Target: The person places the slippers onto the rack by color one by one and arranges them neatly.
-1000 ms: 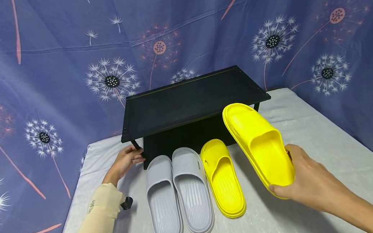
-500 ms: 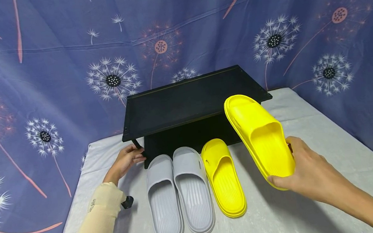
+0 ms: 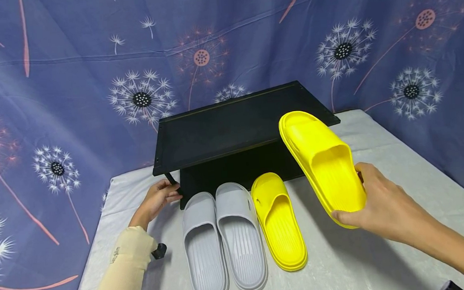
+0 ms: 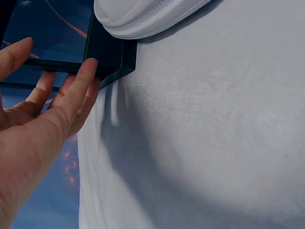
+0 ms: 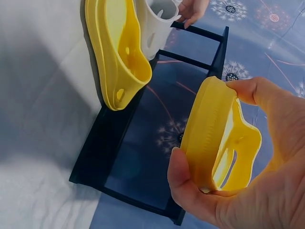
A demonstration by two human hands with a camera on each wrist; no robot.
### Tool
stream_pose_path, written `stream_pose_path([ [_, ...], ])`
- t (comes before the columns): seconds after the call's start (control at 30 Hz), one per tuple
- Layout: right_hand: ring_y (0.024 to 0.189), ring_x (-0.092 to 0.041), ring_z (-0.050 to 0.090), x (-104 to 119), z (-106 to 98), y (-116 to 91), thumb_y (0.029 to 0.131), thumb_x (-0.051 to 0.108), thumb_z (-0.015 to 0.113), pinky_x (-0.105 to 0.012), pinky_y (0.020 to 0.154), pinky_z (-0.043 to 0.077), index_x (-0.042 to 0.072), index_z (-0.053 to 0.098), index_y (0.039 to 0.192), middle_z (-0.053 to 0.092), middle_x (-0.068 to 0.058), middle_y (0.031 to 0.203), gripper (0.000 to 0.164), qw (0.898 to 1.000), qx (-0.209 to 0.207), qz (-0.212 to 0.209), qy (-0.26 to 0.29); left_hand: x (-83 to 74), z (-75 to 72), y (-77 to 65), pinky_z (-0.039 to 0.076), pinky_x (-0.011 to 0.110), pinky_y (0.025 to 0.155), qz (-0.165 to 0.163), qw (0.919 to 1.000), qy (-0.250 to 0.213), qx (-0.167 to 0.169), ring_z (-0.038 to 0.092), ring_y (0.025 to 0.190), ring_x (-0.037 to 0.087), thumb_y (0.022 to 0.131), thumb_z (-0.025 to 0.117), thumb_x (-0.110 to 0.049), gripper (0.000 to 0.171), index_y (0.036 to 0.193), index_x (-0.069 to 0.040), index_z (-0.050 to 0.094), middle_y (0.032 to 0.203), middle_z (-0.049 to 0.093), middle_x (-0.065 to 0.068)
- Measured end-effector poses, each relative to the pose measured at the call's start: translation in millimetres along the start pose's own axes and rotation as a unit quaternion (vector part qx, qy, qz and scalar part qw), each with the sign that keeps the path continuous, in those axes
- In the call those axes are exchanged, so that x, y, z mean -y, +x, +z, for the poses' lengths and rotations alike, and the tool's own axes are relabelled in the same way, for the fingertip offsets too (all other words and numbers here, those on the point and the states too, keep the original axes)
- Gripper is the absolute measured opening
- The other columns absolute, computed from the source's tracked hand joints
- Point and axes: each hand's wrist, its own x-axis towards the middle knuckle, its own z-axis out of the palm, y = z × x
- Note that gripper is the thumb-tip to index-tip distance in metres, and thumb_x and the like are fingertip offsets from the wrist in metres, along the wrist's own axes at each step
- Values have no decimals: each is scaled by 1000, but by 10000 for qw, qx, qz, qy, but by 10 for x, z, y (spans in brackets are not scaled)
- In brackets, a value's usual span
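My right hand grips a yellow slide slipper by its heel end, thumb over the footbed side and fingers at the outer edge. The slipper is raised and tilted, its toe overlapping the black shoe rack's front right corner in the head view. The rack has a flat top shelf and a lower shelf. My left hand holds the rack's left front leg, fingers spread around the bar. A second yellow slipper lies on the cloth, toe toward the rack, beside two grey slippers.
A white cloth covers the surface. A blue dandelion-print curtain hangs close behind the rack and along both sides. A small black piece sticks out at the left wrist. The grey slippers' toes reach the lower shelf's front.
My right hand has lifted the yellow slipper a little higher and away toward the rack's top. The left hand keeps its place on the leg, and the other slippers have not moved.
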Motion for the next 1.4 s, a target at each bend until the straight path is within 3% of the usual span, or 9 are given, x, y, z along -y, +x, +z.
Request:
stream_pose_path([
  [0.7,81,-30,55,61,-128,240,66,49,85,-30,57,43,-5,28,134,49,-19,106,104,10000,-14,-78,-20,21,-12,22,48,47,100,22,10000,-27,-50,62,95,26,97,57,-11,17,94,-3,43,108,49,17],
  [1.07,79,-29,56,84,-159,325,67,48,84,-29,54,44,-5,29,134,51,-21,105,102,10000,37,-7,34,-87,34,-38,43,53,104,-83,9999,-85,-5,60,99,32,98,53,-5,12,94,-1,42,108,47,20],
  [1.4,79,-29,57,94,-178,384,67,49,85,-29,54,44,-5,30,134,51,-21,106,102,10000,54,-60,15,27,-30,41,43,53,104,-69,9999,-63,-41,60,96,28,98,54,-7,13,93,-3,43,106,48,16],
])
